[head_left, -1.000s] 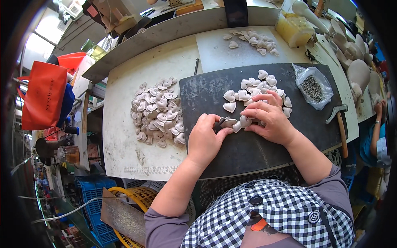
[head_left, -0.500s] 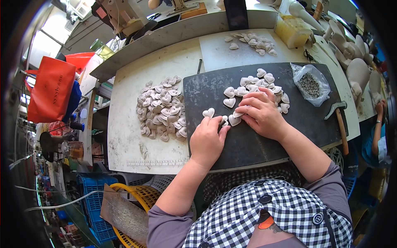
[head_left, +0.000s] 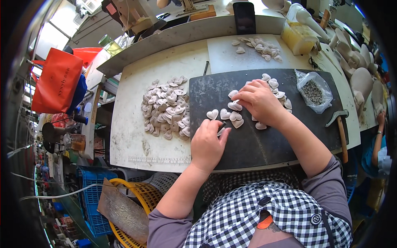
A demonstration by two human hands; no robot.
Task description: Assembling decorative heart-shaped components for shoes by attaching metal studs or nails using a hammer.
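Observation:
On the black mat (head_left: 256, 153), my left hand (head_left: 208, 142) is closed, with a short dark rod (head_left: 223, 125) between thumb and fingers. Something pale shows beside its thumb; I cannot make out what it is. Ahead of this hand lie a small whitish padded heart (head_left: 212, 114) and, to its right, a few more hearts close together. My right hand (head_left: 260, 101) reaches over a cluster of such hearts, fingers bent forward and slightly apart. Its fingertips touch or nearly touch a heart (head_left: 235, 106). The palm hides part of the cluster, and the thumb is mostly hidden.
A large heap of padded hearts (head_left: 167, 109) lies left of the mat, and a smaller group (head_left: 262, 47) on the white sheet behind. At right are a bag of metal bits (head_left: 312, 91) and a hammer (head_left: 341, 132). A phone (head_left: 244, 18) stands behind.
My right hand has moved away from my left hand, up and over the heart cluster. Several hearts now lie loosely grouped between the hands. The left hand keeps its hold, and the view has shifted slightly.

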